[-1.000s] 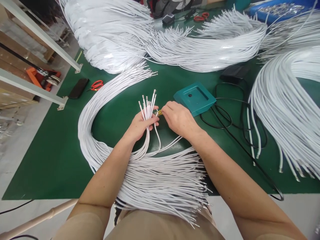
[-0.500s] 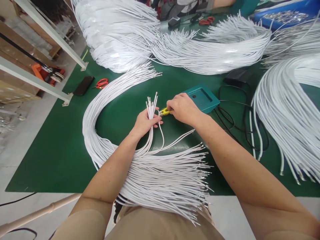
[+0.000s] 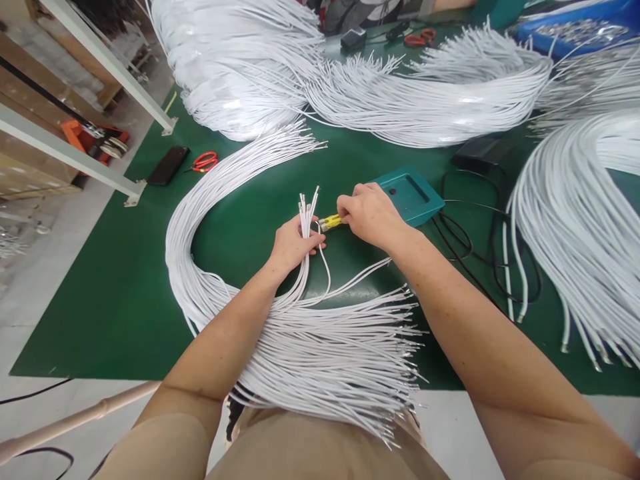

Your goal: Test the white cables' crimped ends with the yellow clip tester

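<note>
Several white cables (image 3: 305, 230) stand upright in my left hand (image 3: 293, 247), their tipped ends above its fingers. My right hand (image 3: 367, 210) grips a small yellow-handled tool (image 3: 331, 222), whose metal end meets the tip of one single cable beside my left fingers. That cable (image 3: 327, 267) curves down to a large white bundle (image 3: 340, 353), which fans out across the table's front edge under my forearms and loops round on the left. Just behind my right hand lies a teal tray-like device (image 3: 413, 193).
White cable bundles (image 3: 425, 110) lie at the back and right (image 3: 565, 220) of the green table (image 3: 115, 293). A phone (image 3: 169, 165), red scissors (image 3: 205, 161), black cords (image 3: 470, 247) and a blue tray (image 3: 535, 40) are around. White metal posts (image 3: 110, 60) stand at left.
The view has shifted slightly. Both hands keep nearly the same places, and the tool's handles look closer together at the cable tip.
</note>
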Demonstrator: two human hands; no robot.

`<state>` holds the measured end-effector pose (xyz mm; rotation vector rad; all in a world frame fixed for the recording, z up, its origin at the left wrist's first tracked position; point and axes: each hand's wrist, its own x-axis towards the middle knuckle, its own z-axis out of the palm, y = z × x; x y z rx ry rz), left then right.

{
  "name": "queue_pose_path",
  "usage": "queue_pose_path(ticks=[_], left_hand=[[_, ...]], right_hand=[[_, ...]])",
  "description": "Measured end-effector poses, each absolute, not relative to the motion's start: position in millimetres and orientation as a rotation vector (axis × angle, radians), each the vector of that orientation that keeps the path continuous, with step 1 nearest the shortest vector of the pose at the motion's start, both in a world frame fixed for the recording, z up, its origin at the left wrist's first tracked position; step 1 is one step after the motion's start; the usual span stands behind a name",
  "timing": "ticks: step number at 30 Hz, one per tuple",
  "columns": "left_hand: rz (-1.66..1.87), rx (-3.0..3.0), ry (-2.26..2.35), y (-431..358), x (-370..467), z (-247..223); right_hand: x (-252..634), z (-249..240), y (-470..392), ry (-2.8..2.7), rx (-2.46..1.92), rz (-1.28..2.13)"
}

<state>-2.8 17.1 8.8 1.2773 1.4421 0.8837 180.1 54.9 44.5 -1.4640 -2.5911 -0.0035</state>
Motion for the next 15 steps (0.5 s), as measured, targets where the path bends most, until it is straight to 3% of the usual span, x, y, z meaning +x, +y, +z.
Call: queue_pose_path(ticks=[9,12,15], left_hand=[[0.908,1.379,1.470,13,-1,11],[0.879,1.325,1.452,14,-2,11],[0.869,1.305,1.425,15,-6,11]], right_hand=[[185,48,45,-2.543,-1.428,-0.153],[194,41,41,-2.302,-1.595,-0.368],[203,33,43,-2.179,-1.716,-0.355]])
